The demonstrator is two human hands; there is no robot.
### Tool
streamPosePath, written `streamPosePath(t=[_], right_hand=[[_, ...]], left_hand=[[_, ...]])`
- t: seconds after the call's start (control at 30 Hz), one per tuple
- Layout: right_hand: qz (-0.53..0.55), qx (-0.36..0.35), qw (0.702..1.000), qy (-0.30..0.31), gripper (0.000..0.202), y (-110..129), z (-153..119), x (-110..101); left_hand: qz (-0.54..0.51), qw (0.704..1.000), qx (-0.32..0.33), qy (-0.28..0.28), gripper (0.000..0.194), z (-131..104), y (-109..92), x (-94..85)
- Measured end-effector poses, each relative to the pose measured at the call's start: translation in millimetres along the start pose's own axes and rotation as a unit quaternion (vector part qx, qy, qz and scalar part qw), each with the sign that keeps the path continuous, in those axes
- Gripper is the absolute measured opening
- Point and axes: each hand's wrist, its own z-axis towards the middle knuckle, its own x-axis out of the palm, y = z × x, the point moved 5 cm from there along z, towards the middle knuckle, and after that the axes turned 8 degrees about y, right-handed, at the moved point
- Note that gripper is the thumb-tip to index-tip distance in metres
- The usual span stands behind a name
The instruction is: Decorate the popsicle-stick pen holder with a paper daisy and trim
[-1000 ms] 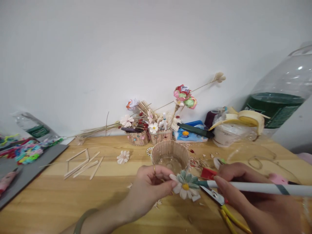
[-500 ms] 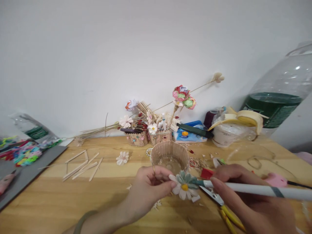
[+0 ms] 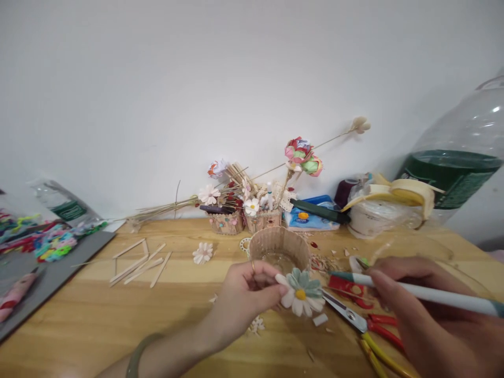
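I had the left hand (image 3: 244, 295) at the flower (image 3: 301, 294), thumb and forefinger pressed together on its left petals; the other fingers curled behind, partly hidden. The fingers of the right hand (image 3: 439, 323) were closed around the marker (image 3: 417, 293); its green tip stood just beside the flower's right petals, apparently clear of them. The flower was held above the table (image 3: 169, 323), in front of the cup (image 3: 280, 242). Its upper petals were green, the lower ones white.

Hazard 1: one-sided pinch. I judged that pressure from the tip could have pivoted the flower or bent a petal.

Hazard 2: stray ink. A downward slip could have marked the white petals or yellow centre.

Hazard 3: scissors (image 3: 347, 315). Their blades pointed toward the flower's right edge; lowering it there could have snagged petals.

Hazard 4: debris. A white scrap (image 3: 320, 319) lay below the flower; wet ink, which I could not confirm, could have picked it up.
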Motion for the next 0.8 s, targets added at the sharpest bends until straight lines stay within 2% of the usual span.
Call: streamPosePath(t=[0.13,0.27,0.43,0.5,0.6,0.7,0.8], right_hand=[[0.08,0.021,0.993,-0.086,0.01,-14.6,2.1,-7.7],[0.094,-0.004,0.989,-0.114,0.008,-14.2,14.3,-17.9],[0.011,-0.004,0.988,-0.151,0.017,-4.7,19.1,-62.2],[-0.05,0.01,0.991,-0.126,0.018,-9.1,16.2,-81.2],[-0.132,0.032,0.99,-0.023,0.013,-29.2,9.0,-96.3],[-0.161,0.039,0.984,0.069,0.01,-52.9,-0.8,-98.2],[-0.175,0.047,0.974,0.134,0.011,-69.5,-8.9,-96.5]], left_hand=[[0.016,1.0,0.004,-0.01,0.032,-1.0,-2.1,-0.4],[0.025,1.0,0.001,-0.015,0.033,-6.5,-4.6,1.6],[0.036,0.999,0.013,0.001,0.034,-14.2,-5.6,5.2],[0.043,0.999,0.013,0.012,0.033,-16.5,-3.8,7.2],[0.055,0.998,0.008,0.036,0.032,-18.7,1.3,11.0],[0.066,0.996,0.002,0.055,0.031,-19.4,8.2,13.7],[0.06,0.996,-0.003,0.069,0.031,-19.7,14.4,15.6]])
